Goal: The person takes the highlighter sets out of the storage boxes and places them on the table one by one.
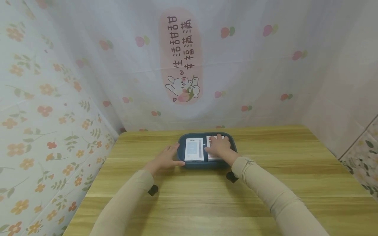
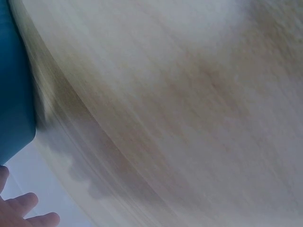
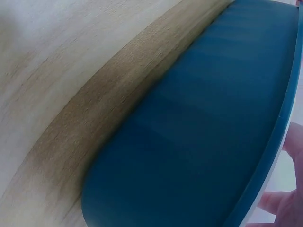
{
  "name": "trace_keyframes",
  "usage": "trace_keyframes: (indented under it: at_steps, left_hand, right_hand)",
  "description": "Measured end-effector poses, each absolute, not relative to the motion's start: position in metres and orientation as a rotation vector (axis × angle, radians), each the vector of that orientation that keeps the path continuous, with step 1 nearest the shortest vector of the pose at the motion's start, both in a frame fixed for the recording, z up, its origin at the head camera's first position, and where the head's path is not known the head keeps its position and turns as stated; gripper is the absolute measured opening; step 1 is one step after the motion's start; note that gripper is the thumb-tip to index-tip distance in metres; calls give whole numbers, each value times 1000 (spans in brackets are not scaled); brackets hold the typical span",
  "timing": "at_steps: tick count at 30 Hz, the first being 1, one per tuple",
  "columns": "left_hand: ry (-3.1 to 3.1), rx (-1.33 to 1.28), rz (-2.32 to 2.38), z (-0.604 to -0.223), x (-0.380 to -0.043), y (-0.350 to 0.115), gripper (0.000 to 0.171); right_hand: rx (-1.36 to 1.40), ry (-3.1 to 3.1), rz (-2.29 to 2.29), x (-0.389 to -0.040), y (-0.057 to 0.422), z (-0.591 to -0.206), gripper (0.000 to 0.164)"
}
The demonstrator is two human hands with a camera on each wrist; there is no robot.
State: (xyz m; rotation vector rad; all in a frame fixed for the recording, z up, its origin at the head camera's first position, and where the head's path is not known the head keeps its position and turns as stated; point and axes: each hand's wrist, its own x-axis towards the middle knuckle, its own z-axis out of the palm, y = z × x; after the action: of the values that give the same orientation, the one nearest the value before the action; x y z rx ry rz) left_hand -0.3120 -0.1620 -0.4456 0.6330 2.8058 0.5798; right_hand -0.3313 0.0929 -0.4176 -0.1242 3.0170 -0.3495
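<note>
In the head view a dark blue oval tray stands on the wooden table. A flat white box with a pale blue panel lies in its left part. A second white box with red print is in the right part, partly hidden under my right hand. That hand grips this box from above, its thumb at the left edge and fingers spread toward the far edge. My left hand rests against the tray's left end with extended fingers, the thumb at the front rim.
A wood-grain table extends around the tray. Behind it hangs a white curtain with printed fruit and a rabbit. Floral cloth hangs along the left side. Black wrist devices sit beneath both forearms.
</note>
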Motion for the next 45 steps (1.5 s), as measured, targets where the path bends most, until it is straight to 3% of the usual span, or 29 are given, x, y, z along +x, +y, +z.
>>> trace_keyframes:
  at_steps: [45]
  left_hand:
    - [2826,630,562,-448,-312,-161,100]
  right_hand:
    - [-195,3003,-406,-337,102,-407,78]
